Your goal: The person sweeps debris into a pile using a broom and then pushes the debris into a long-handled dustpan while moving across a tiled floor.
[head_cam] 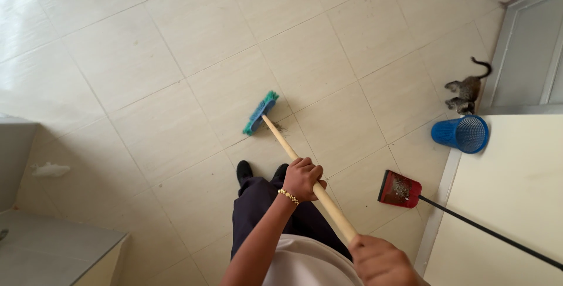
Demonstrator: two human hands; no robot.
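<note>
I hold a broom with a pale wooden handle [281, 139] and a blue and green brush head [260, 113] that rests on the cream tiled floor. My left hand [303, 177], with a beaded bracelet at the wrist, grips the handle about midway. Near the bottom edge my right hand [380, 261] grips the upper end of the handle. A small patch of dirt [275, 126] lies just beside the brush head. My dark shoes [244, 170] and dark trousers show below the handle.
A red dustpan [400, 190] holding dirt lies on the floor to the right, its long black handle [492, 234] running to the lower right. A blue mesh basket [463, 133] lies on its side by a wall. A small grey kitten [464, 90] stands near a door frame. A grey ledge [53, 245] is at lower left.
</note>
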